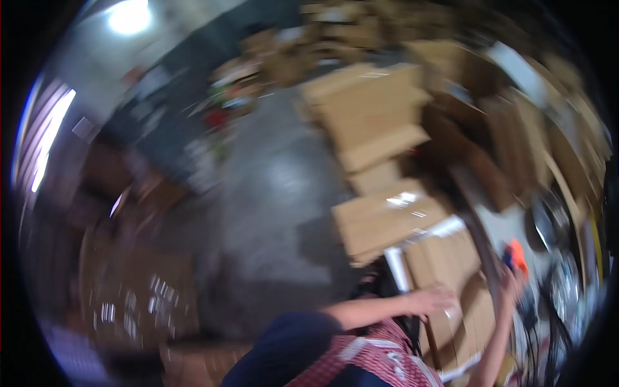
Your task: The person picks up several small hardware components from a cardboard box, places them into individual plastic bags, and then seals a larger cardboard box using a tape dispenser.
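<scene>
The picture is smeared by motion. My left hand (436,300) reaches over a flat brown cardboard box (445,258), its fingers stretched out; whether it presses on the cardboard is hard to tell. To the right, beyond the box's edge, is my right hand (511,285). Its fingertips meet a bright orange and dark blue object (518,256), whose kind is too blurred to name. Blur hides whether the fingers close round it. A red-and-white checked cloth (380,355) covers my front.
Flat cartons (367,109) lie in a row ahead, with open cardboard boxes (471,129) to their right. A round metallic thing (550,222) sits at the right. Grey floor (277,193) runs left of the cartons. A large carton (138,290) stands at lower left.
</scene>
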A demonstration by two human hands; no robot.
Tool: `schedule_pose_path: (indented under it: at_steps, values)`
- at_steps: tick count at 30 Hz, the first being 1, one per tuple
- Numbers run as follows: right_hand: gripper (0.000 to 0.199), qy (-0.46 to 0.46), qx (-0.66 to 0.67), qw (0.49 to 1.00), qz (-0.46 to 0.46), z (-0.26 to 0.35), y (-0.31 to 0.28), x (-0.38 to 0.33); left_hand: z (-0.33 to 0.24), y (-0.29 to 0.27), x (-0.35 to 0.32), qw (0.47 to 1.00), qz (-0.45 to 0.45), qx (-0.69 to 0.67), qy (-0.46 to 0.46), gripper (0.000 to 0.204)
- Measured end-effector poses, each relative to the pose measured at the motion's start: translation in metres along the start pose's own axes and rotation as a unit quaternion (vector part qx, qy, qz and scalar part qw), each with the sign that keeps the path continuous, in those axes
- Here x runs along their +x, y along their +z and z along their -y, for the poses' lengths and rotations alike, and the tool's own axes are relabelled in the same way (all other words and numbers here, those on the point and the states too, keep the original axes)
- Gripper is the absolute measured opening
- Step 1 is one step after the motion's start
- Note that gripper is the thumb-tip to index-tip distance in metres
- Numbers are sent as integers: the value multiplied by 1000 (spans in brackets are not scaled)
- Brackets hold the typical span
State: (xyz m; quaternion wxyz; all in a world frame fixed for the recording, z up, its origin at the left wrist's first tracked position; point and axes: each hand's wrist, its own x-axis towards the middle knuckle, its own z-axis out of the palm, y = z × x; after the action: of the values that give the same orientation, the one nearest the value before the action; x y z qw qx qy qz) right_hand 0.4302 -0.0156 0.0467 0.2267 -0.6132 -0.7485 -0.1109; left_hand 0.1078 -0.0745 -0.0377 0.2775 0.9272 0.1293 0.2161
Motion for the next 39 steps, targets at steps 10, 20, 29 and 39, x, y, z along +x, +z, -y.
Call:
schedule_pose_path:
  at_steps: [10,20,29,39]
  values:
    - [66,-148,-164,961,-165,35,45,7,-44,11,-31,818,-244,-42,-520,82]
    - [58,175,505,799,276,131,171,11,19,0,-22,758,-305,44,-574,65]
    - [61,241,623,665,334,136,161,33,75,-12,-22,702,-483,-131,-506,34]
    - [28,142,552,755,326,151,174,49,87,-32,-23,733,-387,-127,-545,46]
